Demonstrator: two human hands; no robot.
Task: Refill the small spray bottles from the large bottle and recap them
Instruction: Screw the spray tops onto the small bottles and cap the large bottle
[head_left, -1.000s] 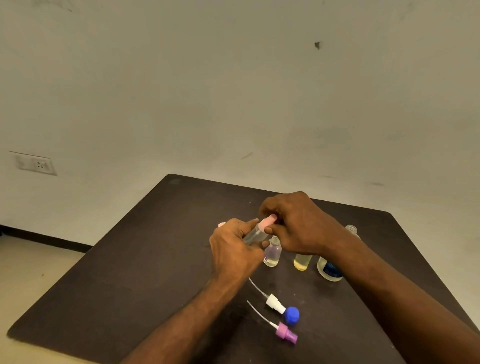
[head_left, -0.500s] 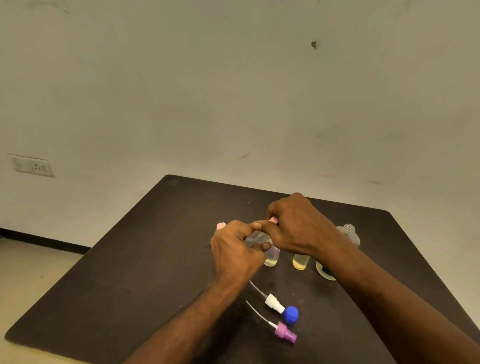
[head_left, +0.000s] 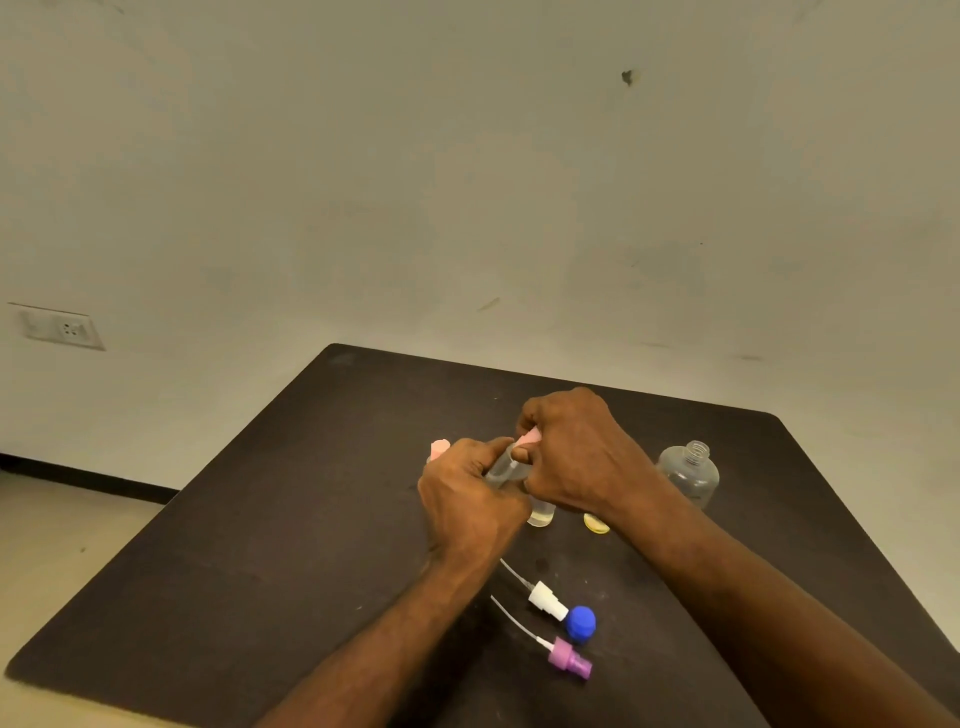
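Note:
My left hand (head_left: 467, 499) grips the body of a small clear spray bottle (head_left: 503, 470), tilted over the table's middle. My right hand (head_left: 576, 452) pinches that bottle's pink spray cap (head_left: 529, 439) at its top. Just behind my hands stand two uncapped small bottles, one with pale liquid (head_left: 540, 517), one with yellow liquid (head_left: 596, 522), both mostly hidden. The large clear bottle (head_left: 688, 473) stands open at the right. Another pink-capped bottle (head_left: 439, 448) peeks out behind my left hand.
On the dark table (head_left: 260, 519), nearer to me, lie a white spray head with its tube (head_left: 545, 601), a blue cap (head_left: 581, 622) and a purple spray head (head_left: 569, 660). A wall with a socket (head_left: 61, 328) stands behind.
My hands rose slightly and stayed on the pink-capped bottle. My right fingers shifted around the pink cap. The large bottle's top is more exposed at the right.

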